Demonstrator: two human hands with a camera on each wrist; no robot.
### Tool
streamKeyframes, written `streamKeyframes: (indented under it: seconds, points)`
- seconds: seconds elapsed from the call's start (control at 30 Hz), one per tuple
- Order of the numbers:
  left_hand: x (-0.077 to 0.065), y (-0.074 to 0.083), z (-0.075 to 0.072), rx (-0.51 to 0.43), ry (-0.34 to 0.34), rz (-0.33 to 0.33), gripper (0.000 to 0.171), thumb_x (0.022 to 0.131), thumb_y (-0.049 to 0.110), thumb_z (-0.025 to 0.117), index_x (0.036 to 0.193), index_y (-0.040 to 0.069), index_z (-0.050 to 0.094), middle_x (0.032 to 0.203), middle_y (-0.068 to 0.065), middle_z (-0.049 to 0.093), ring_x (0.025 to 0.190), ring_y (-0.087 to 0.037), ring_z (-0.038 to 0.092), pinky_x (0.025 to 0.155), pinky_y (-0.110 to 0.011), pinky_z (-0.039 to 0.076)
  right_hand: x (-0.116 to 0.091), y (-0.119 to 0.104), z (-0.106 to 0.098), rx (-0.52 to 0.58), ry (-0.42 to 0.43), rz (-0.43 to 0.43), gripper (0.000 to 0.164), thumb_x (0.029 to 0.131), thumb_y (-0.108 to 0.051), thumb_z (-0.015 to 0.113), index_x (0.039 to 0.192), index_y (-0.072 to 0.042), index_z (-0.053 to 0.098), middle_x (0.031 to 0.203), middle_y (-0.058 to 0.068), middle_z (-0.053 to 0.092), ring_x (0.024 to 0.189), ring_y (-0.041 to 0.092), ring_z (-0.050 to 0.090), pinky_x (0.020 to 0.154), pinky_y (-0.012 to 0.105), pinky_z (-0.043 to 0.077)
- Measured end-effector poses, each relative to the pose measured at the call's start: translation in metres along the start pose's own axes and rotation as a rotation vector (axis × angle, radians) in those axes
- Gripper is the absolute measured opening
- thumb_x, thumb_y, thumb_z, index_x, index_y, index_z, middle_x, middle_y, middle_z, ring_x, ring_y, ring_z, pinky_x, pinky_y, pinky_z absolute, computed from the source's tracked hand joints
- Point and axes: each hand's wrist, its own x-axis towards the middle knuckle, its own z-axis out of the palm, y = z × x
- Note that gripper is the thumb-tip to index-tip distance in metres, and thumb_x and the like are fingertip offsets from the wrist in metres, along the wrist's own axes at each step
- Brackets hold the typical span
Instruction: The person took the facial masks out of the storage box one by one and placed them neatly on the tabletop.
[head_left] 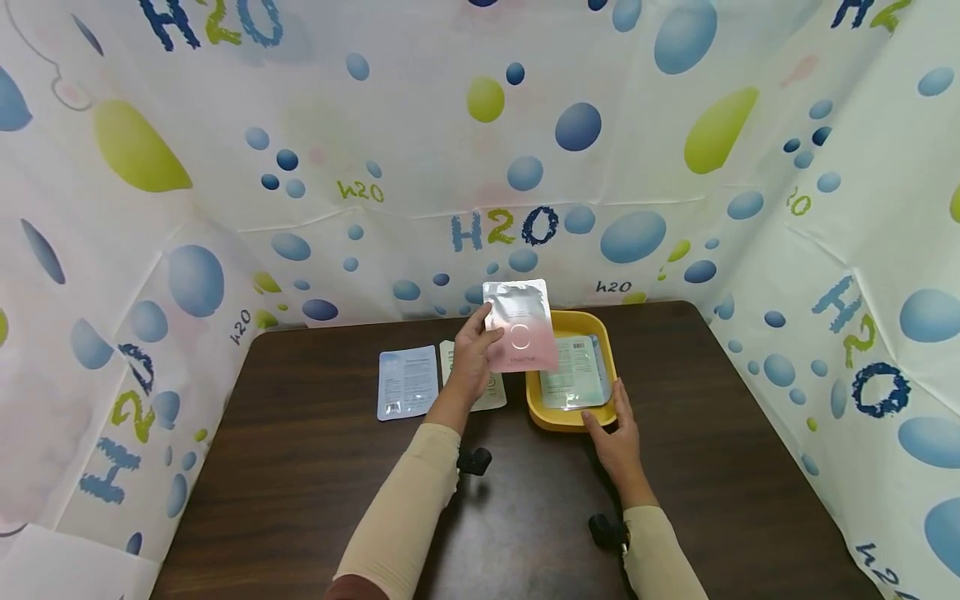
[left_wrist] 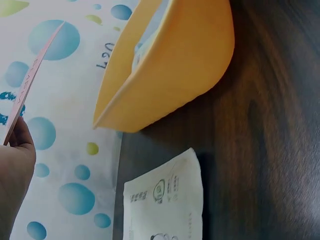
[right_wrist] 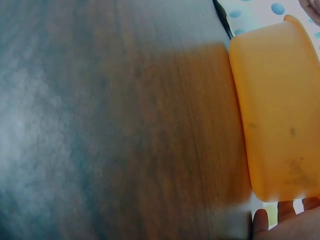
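My left hand (head_left: 469, 360) pinches a pink and silver sachet (head_left: 519, 327), which looks like a face mask packet, between thumb and fingers. The sachet is held up, overlapping the left rim of a yellow basket (head_left: 534, 410) in the head view. Inside the basket lie a pale green sachet (head_left: 573, 371) and a bluish one partly under it. My right hand (head_left: 618, 446) rests against the basket's near right corner, thumb at the front wall and fairly straight fingers along the right side. In the right wrist view its fingertips (right_wrist: 286, 210) show beside the basket wall.
Left of the basket, a light blue sachet (head_left: 408, 383) lies flat on the dark wooden table (head_left: 300, 467). Next to it is a cream and green sachet (left_wrist: 165, 200), partly hidden by my left hand in the head view. A bubble-patterned curtain (head_left: 420, 150) surrounds the table's far side and flanks.
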Motion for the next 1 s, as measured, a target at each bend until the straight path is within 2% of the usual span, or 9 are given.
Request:
streamKeyframes:
  seconds: [0.1,0.23,0.37,0.47,0.6,0.73,0.87,1.0]
  points:
    - [0.000,0.006,-0.004,-0.008,0.002,0.011,0.068,0.097,0.000,0.053,0.160,0.004,0.029,0.167,-0.015,0.027,0.145,-0.026,0.037,0.108,-0.023,0.044,-0.007,-0.013,0.000,-0.005,-0.006,0.003,0.085,0.100,-0.019,0.066,0.164,-0.008,0.011,0.174,0.010,0.004,0.161,0.031,0.003,0.130,0.054,0.006]
    - [0.000,0.012,-0.010,-0.040,0.015,0.040,0.068,0.096,-0.003,0.052,0.159,0.000,0.028,0.168,-0.016,0.027,0.148,-0.027,0.034,0.101,-0.016,0.046,-0.009,-0.017,0.000,0.001,-0.011,0.005,0.086,0.100,-0.019,0.065,0.165,-0.009,0.009,0.174,0.009,0.002,0.161,0.033,0.001,0.129,0.055,0.005]
    - [0.001,0.018,-0.016,-0.058,0.030,0.061,0.068,0.096,-0.004,0.050,0.159,-0.002,0.026,0.169,-0.016,0.023,0.153,-0.027,0.028,0.110,-0.020,0.042,-0.009,-0.016,0.000,0.002,-0.010,0.020,0.086,0.100,-0.019,0.066,0.165,-0.010,0.010,0.174,0.007,0.003,0.161,0.031,0.002,0.129,0.055,0.006]
    - [0.000,0.023,-0.021,-0.065,0.036,0.068,0.067,0.097,-0.004,0.050,0.159,-0.002,0.025,0.169,-0.015,0.023,0.154,-0.027,0.028,0.111,-0.021,0.042,-0.006,-0.012,0.000,-0.001,-0.009,0.027,0.087,0.100,-0.018,0.066,0.165,-0.011,0.009,0.174,0.007,0.003,0.161,0.030,0.002,0.130,0.054,0.006]
    - [0.000,0.030,-0.027,-0.083,0.041,0.067,0.067,0.097,-0.006,0.049,0.160,-0.001,0.026,0.168,-0.016,0.025,0.147,-0.027,0.035,0.097,-0.016,0.048,0.003,0.007,0.001,-0.007,0.000,0.018,0.087,0.100,-0.022,0.067,0.165,-0.015,0.010,0.174,0.003,0.003,0.162,0.027,0.002,0.130,0.053,0.006]
    - [0.000,0.037,-0.033,-0.083,0.059,0.057,0.068,0.097,-0.005,0.049,0.160,0.000,0.025,0.168,-0.014,0.026,0.140,-0.025,0.039,0.093,-0.015,0.051,0.008,0.022,0.003,-0.020,0.015,-0.008,0.087,0.099,-0.028,0.068,0.165,-0.021,0.011,0.174,0.000,0.005,0.162,0.025,0.003,0.130,0.052,0.007]
    - [0.000,0.045,-0.040,-0.074,0.080,0.061,0.067,0.098,-0.005,0.049,0.160,0.000,0.025,0.169,-0.012,0.024,0.145,-0.023,0.036,0.096,-0.015,0.048,0.008,0.026,0.003,-0.013,0.028,-0.025,0.089,0.098,-0.032,0.070,0.165,-0.023,0.013,0.174,-0.001,0.006,0.162,0.026,0.004,0.130,0.054,0.007]
    - [0.000,0.051,-0.048,-0.070,0.094,0.069,0.066,0.099,-0.005,0.049,0.160,0.001,0.026,0.169,-0.012,0.023,0.151,-0.025,0.031,0.105,-0.020,0.044,0.008,0.026,0.003,-0.008,0.032,-0.022,0.089,0.097,-0.033,0.071,0.165,-0.023,0.014,0.174,-0.001,0.007,0.161,0.026,0.005,0.129,0.055,0.007]
